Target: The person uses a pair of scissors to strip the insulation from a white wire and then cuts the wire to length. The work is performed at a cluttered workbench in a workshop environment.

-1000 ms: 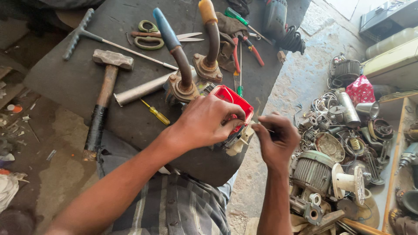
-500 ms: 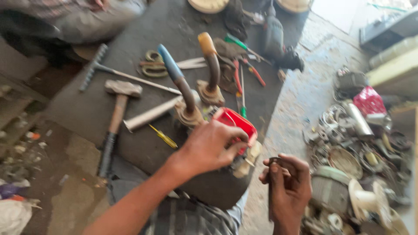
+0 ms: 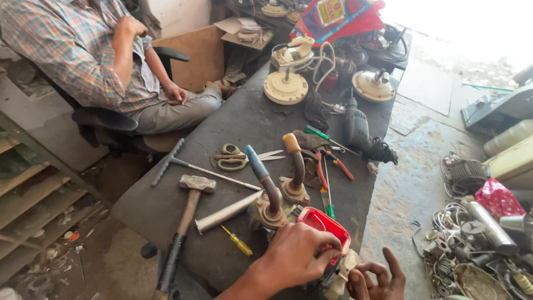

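Tilted up since earlier, seated person now in view | left hand [image 3: 297, 256] clamped on red housing [image 3: 326, 224] at desk [image 3: 244, 125] near edge | right hand [image 3: 377, 278] fingers spread, just beside cream part [image 3: 341, 275]

A red bag [image 3: 355, 22] lies at the far end of the table [image 3: 244, 125] — on it a yellow rectangular label [image 3: 331, 11] with a red patch, and a blue strip running slantwise beside it. Left of the bag sits a flat cardboard box [image 3: 240, 25], pale brown, its flaps open. On the floor at the right, among metal scrap, lies a pink foil wrapper [image 3: 496, 198] — crumpled, with small white spots.
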Tool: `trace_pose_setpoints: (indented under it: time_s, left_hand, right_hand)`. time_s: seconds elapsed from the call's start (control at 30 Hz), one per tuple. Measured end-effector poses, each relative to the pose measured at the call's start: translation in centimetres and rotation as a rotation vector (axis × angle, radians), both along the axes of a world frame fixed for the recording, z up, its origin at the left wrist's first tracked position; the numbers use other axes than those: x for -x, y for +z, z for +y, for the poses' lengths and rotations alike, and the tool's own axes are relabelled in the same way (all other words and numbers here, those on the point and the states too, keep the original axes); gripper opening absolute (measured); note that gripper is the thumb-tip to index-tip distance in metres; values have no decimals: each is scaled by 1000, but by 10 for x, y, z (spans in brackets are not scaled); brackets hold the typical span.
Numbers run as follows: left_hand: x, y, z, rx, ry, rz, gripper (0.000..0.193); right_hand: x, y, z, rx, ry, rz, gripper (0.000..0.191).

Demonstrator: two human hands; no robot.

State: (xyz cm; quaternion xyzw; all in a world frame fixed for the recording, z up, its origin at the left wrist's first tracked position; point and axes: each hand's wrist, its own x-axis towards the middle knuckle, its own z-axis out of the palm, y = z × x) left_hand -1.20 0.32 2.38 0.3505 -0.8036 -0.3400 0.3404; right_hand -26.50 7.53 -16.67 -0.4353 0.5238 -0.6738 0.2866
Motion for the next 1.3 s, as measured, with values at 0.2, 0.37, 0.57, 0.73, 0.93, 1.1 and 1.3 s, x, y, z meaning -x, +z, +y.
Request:
trace_pose_setpoints:
  time_s: [0.2, 0.37, 0.57, 0.73, 0.93, 1.1, 1.3]
  left_hand:
    - [-2, 0, 0, 24, -19, -21, 17]
    - [-4, 2, -2, 58, -14, -6, 16]
    - [4, -14, -5, 96, -14, -4, 15]
    - [1, -21, -5, 81, 5, 28, 16]
    - [2, -23, -5, 121, 6, 60, 15]
    - [2, -27, -6, 128, 1, 45, 15]
    - [0, -25, -6, 127, -6, 65, 16]
  right_hand:
    - [-4, 38, 2, -254, 186, -49, 57]
    - [-47, 103, -1, -182, 94, 163, 36]
    - [-67, 135, 18, -176, -9, 262, 29]
    - [-48, 136, 30, -58, -84, 138, 25]
    - [-28, 144, 50, -13, -32, -35, 34]
    - [-60, 131, 42, -242, 51, 165, 52]
    - [-72, 139, 11, -147, 98, 325, 33]
